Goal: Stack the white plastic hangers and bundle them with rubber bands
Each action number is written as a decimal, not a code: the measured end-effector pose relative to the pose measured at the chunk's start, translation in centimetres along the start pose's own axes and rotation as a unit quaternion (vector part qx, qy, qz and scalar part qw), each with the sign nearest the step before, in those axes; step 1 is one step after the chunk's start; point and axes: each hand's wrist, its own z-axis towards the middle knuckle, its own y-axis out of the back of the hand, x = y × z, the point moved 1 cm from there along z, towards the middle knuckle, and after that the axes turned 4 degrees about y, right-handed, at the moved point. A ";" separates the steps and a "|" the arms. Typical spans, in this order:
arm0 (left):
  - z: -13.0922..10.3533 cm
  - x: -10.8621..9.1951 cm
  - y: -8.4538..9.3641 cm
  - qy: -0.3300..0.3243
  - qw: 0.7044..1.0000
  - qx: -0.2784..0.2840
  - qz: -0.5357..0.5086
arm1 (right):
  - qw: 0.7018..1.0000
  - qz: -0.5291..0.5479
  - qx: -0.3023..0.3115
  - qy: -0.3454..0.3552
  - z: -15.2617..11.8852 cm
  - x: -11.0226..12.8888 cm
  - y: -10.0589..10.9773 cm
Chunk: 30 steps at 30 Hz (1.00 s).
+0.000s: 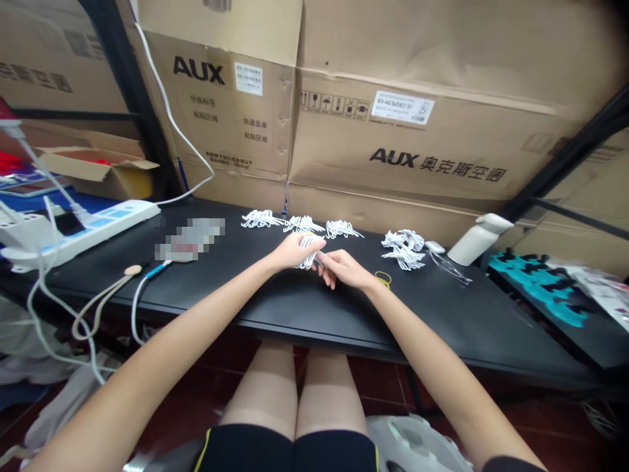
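Note:
My left hand (296, 250) is wrapped round a bundle of thin white hooks (308, 261), held just above the black table. At the bundle's right end, my right hand (339, 267) is closed with thumb and fingers pinching the hooks' ends; its fingertips are partly hidden. Behind my hands lie three piles of similar white hooks: a left pile (261, 219), a middle pile (303, 224) and a right pile (343, 229). Further right are more white hooks (403, 257), in front of a crumpled white bunch (403, 239). Yellow rubber bands (382, 280) lie by my right wrist.
Large cardboard boxes (393, 183) stand along the back of the black table (295, 308). At left are a white power strip (118, 219), cables and a blurred-out object (191, 239). At right are glasses (449, 267), a white bottle (479, 239) and teal pieces on a tray (540, 285).

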 end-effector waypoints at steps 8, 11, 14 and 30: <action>-0.2 0.0 0.1 0.013 0.999 0.013 -0.030 | 0.999 -0.023 -0.023 0.023 -0.4 0.1 -0.4; -0.2 -0.1 0.1 0.011 0.999 0.021 -0.035 | 0.998 -0.037 -0.033 0.031 -0.4 0.3 -0.6; -0.3 -0.1 0.1 0.005 0.999 0.024 -0.037 | 0.998 -0.044 -0.043 0.031 -0.3 0.3 -0.7; 0.1 0.4 0.4 0.022 0.999 0.022 -0.042 | 0.993 -0.081 -0.076 0.036 0.3 -0.5 -0.5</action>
